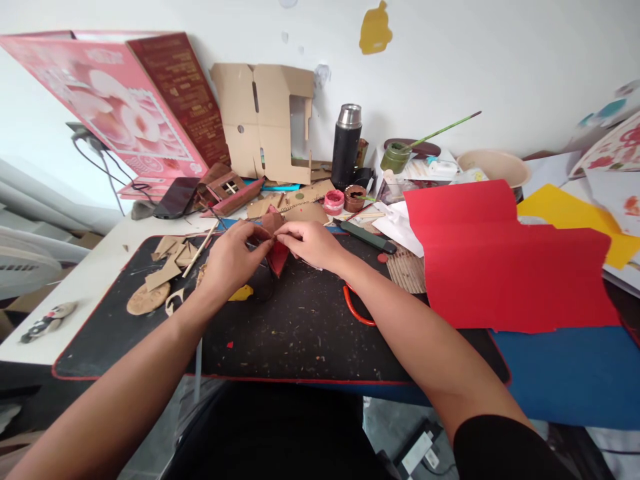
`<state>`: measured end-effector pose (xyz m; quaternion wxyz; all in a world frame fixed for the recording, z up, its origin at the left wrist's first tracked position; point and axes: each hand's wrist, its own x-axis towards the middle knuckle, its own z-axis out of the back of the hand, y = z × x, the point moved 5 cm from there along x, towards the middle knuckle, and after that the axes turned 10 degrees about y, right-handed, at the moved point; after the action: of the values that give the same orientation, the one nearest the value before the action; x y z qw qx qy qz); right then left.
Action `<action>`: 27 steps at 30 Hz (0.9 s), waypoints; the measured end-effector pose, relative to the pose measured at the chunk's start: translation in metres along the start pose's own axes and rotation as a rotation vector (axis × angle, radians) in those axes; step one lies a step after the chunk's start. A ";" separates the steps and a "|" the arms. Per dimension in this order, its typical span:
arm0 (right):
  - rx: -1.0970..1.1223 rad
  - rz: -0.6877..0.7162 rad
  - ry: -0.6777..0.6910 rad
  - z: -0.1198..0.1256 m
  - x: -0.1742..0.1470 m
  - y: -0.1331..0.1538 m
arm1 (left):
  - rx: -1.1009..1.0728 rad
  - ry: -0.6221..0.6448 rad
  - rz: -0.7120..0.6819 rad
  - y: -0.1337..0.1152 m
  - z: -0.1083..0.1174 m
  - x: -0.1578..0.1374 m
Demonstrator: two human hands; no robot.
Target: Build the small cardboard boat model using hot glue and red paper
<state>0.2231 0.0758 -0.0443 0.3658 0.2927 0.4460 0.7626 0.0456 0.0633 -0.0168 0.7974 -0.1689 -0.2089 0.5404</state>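
Left grip (231,259), red piece (279,259) and right grip (311,243) together over the black mat (300,340).
At left, the mat lies on a white surface (100,293) and carries a round disc (147,299) and cardboard scraps (165,273), with a thin stick (200,250) just beside. Left grip: nearly closed, thumb and forefinger tips at the red piece, a gap visible behind them. Red piece: between the two grips, tilted, narrow end down; contact with the mat cannot be told. Right grip: pinched closed at the piece's upper edge. Behind, a pink paint jar (334,202) stands beside a brown paint jar (355,199). Farther right, a cutter knife (367,236) lies near corrugated card (407,270); a red sheet (500,267) overlaps the mat's right end.
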 end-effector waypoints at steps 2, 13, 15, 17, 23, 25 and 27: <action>-0.004 -0.004 -0.004 0.001 0.000 0.000 | 0.000 0.005 -0.004 0.000 0.000 0.000; -0.017 -0.010 -0.029 0.004 -0.001 -0.003 | 0.004 0.062 -0.024 -0.001 0.006 0.002; -0.014 -0.008 -0.038 0.005 -0.001 -0.003 | -0.009 0.081 -0.010 0.000 0.005 0.004; -0.018 -0.005 -0.047 0.006 -0.001 -0.004 | -0.027 0.102 0.003 0.001 0.004 0.005; -0.036 -0.011 -0.045 0.008 -0.003 -0.003 | -0.044 0.085 0.003 0.003 0.002 0.005; -0.036 -0.020 -0.046 0.008 -0.003 -0.003 | -0.045 0.088 0.001 0.004 0.002 0.005; -0.033 -0.025 -0.045 0.008 -0.003 -0.004 | -0.049 0.091 0.008 0.004 0.002 0.005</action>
<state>0.2324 0.0781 -0.0446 0.3901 0.2981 0.4285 0.7586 0.0429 0.0696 -0.0159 0.7995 -0.2136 -0.1848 0.5302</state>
